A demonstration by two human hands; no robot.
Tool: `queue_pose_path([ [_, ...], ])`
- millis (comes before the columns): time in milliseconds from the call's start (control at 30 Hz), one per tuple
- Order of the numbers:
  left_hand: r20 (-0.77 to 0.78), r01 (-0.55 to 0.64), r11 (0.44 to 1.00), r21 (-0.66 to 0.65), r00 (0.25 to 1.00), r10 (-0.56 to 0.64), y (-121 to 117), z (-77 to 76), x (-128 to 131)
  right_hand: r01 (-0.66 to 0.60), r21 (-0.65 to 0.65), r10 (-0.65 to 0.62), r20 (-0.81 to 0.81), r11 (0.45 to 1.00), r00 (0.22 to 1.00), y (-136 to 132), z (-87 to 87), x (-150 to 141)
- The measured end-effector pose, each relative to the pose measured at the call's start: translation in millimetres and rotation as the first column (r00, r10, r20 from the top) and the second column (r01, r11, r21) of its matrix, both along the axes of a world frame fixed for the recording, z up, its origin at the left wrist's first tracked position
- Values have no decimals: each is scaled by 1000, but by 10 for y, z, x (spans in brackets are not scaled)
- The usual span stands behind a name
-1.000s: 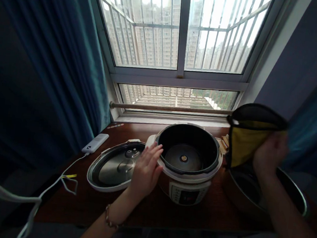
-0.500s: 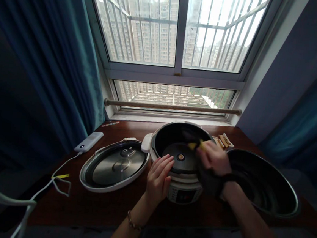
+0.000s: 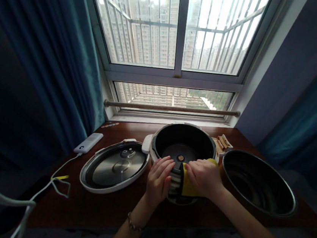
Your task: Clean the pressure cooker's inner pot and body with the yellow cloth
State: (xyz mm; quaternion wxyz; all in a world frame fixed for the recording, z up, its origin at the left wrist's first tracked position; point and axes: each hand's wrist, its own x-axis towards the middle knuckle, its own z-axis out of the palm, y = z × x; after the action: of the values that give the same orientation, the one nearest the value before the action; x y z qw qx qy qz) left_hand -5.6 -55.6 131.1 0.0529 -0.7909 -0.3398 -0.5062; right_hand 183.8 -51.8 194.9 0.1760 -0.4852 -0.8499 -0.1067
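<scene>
An open electric cooker [image 3: 184, 146] stands on the dark wooden table [image 3: 103, 204], its inside bare down to the heating plate. My left hand [image 3: 159, 176] lies against the cooker's front left rim, fingers closed together on it. My right hand [image 3: 202, 176] presses a yellow cloth with a dark edge [image 3: 185, 181] flat against the front of the cooker, over its control panel. The cooker's lid [image 3: 114, 165] lies upside down on the table to the left.
A dark inner pot [image 3: 257, 183] sits to the right of the cooker. A white power bank [image 3: 88, 142] with a white cable [image 3: 54, 178] lies at the left. Small items [image 3: 223, 141] sit behind the cooker. Teal curtains hang on both sides of the window.
My right hand came down with the cloth from beside the window, passed over the cooker's opening, and now presses it on the cooker's front. My left hand slid slightly right along the rim.
</scene>
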Motion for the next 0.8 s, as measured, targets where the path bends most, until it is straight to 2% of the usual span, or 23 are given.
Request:
queue_pose_path([
  [100, 2, 17, 1000, -5, 1000, -17, 1, -2, -12, -47, -30, 47, -4, 998, 999, 42, 13, 165],
  [233, 6, 25, 1000, -7, 1000, -25, -1, 0, -15, -127, -183, 131, 13, 975, 991, 172, 123, 375],
  [400, 19, 21, 1000, -4, 1000, -21, -2, 9, -17, -148, -432, 213, 106, 890, 971, 485, 302, 537],
  [500, 20, 27, 1000, -3, 999, -26, 4, 4, -22, -112, -546, 246, 179, 830, 953, 734, 332, 586],
  [567, 25, 32, 999, -5, 999, -32, 5, 0, -26, -71, -538, 255, 275, 840, 927, 907, 314, 602],
  [667, 21, 36, 999, -12, 999, -36, -2, 3, -28, -45, -425, 236, 410, 904, 881, 1155, 258, 600],
  [800, 12, 20, 1000, -7, 1000, -20, -16, 17, -29, -73, -277, 198, 455, 958, 868, 1416, 219, 545],
])
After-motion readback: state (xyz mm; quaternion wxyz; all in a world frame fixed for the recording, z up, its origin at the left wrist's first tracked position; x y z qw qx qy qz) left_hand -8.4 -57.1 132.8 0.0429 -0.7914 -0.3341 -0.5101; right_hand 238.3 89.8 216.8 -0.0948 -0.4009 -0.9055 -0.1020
